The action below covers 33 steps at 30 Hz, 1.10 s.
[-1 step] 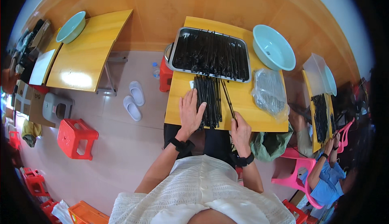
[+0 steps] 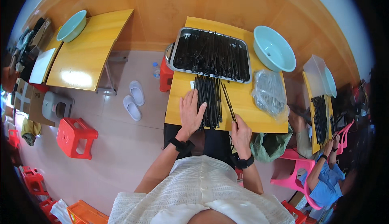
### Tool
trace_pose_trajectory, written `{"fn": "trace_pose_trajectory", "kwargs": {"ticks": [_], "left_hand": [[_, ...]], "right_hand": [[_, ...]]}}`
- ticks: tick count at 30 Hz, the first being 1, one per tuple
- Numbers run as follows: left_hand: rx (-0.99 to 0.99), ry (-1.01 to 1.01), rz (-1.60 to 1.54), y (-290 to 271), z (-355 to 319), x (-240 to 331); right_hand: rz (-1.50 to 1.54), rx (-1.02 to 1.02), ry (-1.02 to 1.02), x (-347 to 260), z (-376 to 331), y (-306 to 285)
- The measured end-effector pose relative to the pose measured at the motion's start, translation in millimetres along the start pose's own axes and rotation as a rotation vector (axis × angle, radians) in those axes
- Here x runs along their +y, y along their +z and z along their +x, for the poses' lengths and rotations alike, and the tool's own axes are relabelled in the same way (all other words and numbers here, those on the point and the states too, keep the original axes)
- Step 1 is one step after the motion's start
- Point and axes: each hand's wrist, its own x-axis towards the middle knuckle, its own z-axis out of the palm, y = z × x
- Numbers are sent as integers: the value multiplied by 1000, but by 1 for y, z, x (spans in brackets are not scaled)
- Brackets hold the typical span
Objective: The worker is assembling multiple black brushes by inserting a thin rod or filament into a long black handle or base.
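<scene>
A bundle of long, thin black strips (image 2: 211, 102) lies lengthwise on the yellow table, its near ends reaching the front edge. My left hand (image 2: 190, 112) rests against the left side of this bundle, fingers stretched out and thumb spread over the strips. To the right of the bundle, my right hand (image 2: 241, 132) is closed around a few thin black strips (image 2: 228, 101), which point away from me toward the tray. The metal tray (image 2: 248, 57) behind the bundle is piled with many more black strips (image 2: 210, 51).
On the table's right side are a light-blue basin (image 2: 274, 47) and a clear plastic bag of strips (image 2: 269, 92). A green bag (image 2: 271, 145) hangs below. Another person (image 2: 324, 179) works at a side table on the right. A red stool (image 2: 77, 138) and slippers (image 2: 133, 107) are on the left floor.
My right hand and the strips in it have shifted very slightly toward me. My left hand and the bundle stay put.
</scene>
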Motion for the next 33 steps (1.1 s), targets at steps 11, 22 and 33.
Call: {"fn": "trace_pose_trajectory", "kwargs": {"ticks": [11, 22, 33], "left_hand": [[11, 15, -23, 3, 1, -3], [9, 29, -31, 0, 1, -3], [-29, 5, -1, 1, 0, -1]], "right_hand": [[-37, -36, -9, -7, 24, 6], [-5, -42, -228, -67, 196, 27], [-217, -43, 189, -107, 257, 132]]}}
